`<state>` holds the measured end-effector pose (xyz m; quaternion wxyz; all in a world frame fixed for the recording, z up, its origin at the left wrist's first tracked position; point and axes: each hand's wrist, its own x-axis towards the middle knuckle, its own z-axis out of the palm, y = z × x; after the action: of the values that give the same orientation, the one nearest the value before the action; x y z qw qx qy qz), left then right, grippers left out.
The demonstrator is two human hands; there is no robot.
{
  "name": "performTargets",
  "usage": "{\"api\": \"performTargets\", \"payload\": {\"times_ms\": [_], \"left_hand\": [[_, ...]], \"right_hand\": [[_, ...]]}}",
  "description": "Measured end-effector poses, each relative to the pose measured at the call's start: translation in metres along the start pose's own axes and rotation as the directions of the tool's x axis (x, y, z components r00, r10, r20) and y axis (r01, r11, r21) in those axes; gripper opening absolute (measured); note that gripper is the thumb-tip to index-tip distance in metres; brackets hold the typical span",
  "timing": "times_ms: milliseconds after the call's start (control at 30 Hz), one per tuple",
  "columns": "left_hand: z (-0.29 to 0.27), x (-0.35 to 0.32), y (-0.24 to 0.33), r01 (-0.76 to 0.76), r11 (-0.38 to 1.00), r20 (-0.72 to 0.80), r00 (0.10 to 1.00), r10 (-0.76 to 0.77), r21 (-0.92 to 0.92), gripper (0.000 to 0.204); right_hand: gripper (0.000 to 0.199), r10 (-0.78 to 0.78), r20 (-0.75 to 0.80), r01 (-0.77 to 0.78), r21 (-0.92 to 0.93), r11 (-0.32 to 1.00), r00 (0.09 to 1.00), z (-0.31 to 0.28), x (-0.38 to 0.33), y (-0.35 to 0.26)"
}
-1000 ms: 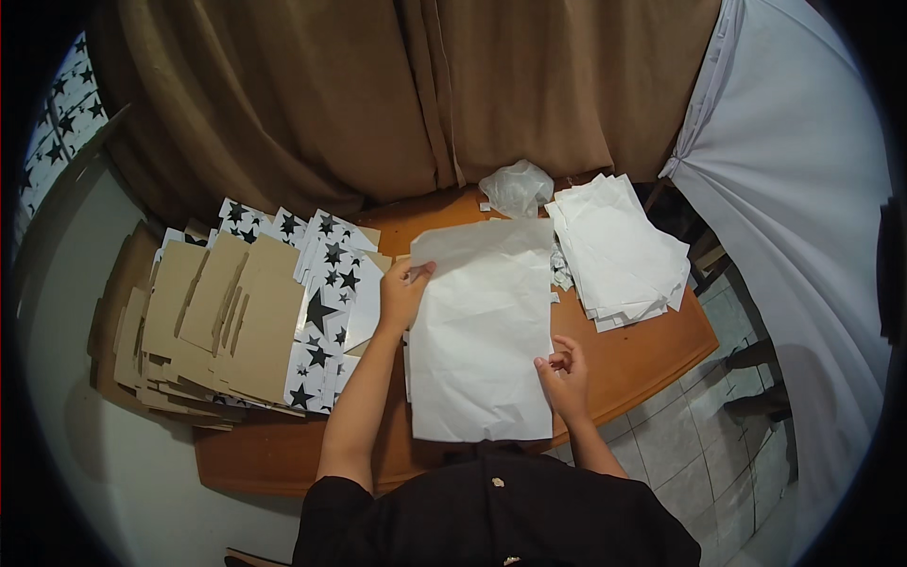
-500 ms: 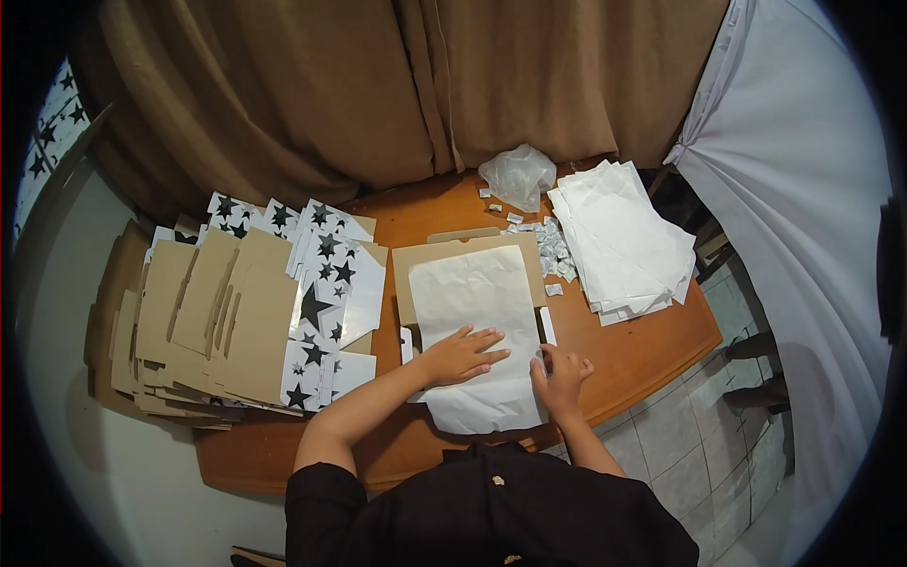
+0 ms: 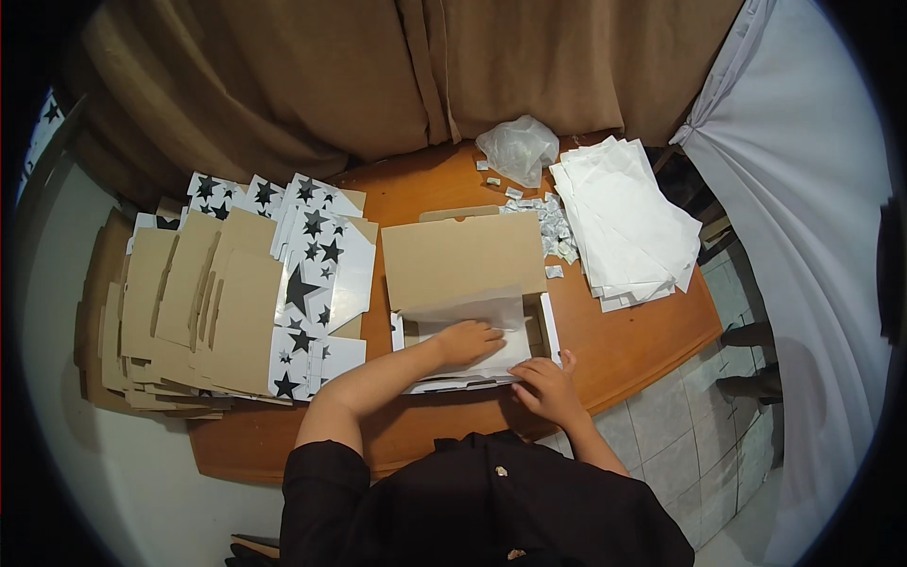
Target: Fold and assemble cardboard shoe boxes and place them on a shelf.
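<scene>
An open brown cardboard box [image 3: 463, 253] with white outer sides stands on the table before me, its lid raised at the back. White paper [image 3: 472, 307] lines its inside and stands up against the lid. Fingers stretched out, my left hand [image 3: 468, 344] lies on the paper within the box, holding nothing. At the box's front right corner, my right hand [image 3: 550, 389] has its fingers bent over the rim and seems to grip it. Its grip is partly hidden.
Flat brown box blanks [image 3: 250, 293] printed with black stars are piled at the left. A stack of white paper sheets [image 3: 628, 222] lies at the right. Between it and the box are several small white packets [image 3: 553, 224], with a clear plastic bag [image 3: 519, 151] behind. Curtains hang beyond the wooden table [image 3: 624, 350].
The paper, which lay flat over the box and past its front, is now pushed down inside. My left hand has gone down with it; my right has moved to the front right corner.
</scene>
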<state>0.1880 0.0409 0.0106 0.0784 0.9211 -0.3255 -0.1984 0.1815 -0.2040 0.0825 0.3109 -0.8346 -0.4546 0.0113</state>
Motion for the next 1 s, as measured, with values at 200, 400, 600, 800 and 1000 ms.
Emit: {"api": "performTargets", "payload": {"times_ms": [200,400,600,800,1000], "left_hand": [[0.027,0.008,0.010,0.060,0.998,-0.182,0.981,-0.062,-0.016,0.051],[-0.030,-0.010,0.013,-0.002,0.935,-0.145,0.988,-0.053,-0.356,0.049],[-0.081,-0.073,0.045,0.287,0.654,0.232,0.957,-0.172,-0.700,0.076],[-0.051,-0.098,0.049,0.261,0.580,0.225,0.965,-0.134,-0.772,0.056],[-0.053,-0.098,0.042,0.179,0.799,-0.055,0.965,-0.256,-0.574,0.024]], "right_hand": [[0.014,-0.026,0.120,0.018,0.069,0.997,0.992,-0.009,0.010,-0.005],[0.016,0.137,-0.276,-0.067,0.249,0.966,0.951,-0.021,0.060,0.045],[0.038,0.290,-0.238,-0.314,-0.069,0.947,0.927,0.016,0.103,0.147],[0.031,0.421,-0.043,-0.415,-0.282,0.865,0.906,0.032,0.097,0.138],[0.014,0.132,-0.260,-0.245,-0.472,0.847,0.957,0.043,0.065,0.142]]}}
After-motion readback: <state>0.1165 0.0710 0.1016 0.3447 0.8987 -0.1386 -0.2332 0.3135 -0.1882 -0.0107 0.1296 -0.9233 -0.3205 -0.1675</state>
